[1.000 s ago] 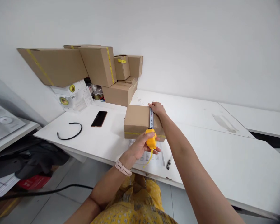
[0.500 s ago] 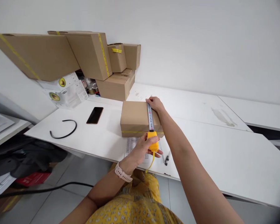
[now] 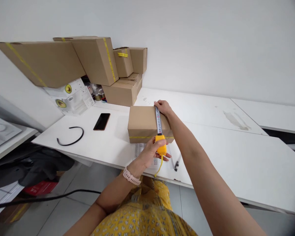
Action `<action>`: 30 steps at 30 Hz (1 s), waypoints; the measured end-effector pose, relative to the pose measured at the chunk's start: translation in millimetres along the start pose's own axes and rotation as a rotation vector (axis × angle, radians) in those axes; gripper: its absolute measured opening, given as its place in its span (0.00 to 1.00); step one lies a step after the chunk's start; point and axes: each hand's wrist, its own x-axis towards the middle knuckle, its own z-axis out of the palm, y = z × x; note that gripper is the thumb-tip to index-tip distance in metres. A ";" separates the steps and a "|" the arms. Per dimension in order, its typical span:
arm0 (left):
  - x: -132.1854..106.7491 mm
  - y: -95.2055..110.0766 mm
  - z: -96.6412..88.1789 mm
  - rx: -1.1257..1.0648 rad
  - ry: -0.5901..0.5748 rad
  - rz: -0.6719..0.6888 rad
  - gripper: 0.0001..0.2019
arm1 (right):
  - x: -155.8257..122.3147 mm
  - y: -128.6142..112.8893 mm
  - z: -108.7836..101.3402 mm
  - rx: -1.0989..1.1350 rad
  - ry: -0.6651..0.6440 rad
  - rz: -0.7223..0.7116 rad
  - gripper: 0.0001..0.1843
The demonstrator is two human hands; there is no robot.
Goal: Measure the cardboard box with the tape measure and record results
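Observation:
A closed cardboard box (image 3: 142,118) with a yellow strip along its front side sits on the white table. My left hand (image 3: 151,152) is closed around the yellow case of a tape measure (image 3: 161,146), just at the box's near edge. The pulled-out blade runs across the top of the box to its far edge. There my right hand (image 3: 163,107) pinches the blade's end against the box. A yellow wrist strap hangs from the case. Under the near side of the box lies a printed sheet (image 3: 139,149), partly hidden by the box and my left hand.
A pen (image 3: 176,165) lies near the table's front edge. To the left are a phone (image 3: 101,121) and a black curved band (image 3: 82,132). Cardboard boxes (image 3: 98,62) are stacked at the back left, beside white boxes with avocado pictures (image 3: 75,98). A white wall stands behind.
The camera view has shifted slightly. My left hand and the tape measure's case sit a little higher, nearer the box. My right hand stays at the far edge with the blade's end.

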 end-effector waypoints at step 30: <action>-3.9 64.3 -95.4 0.295 0.378 0.575 0.30 | -63.6 3.3 -45.8 -0.571 0.407 -0.357 0.15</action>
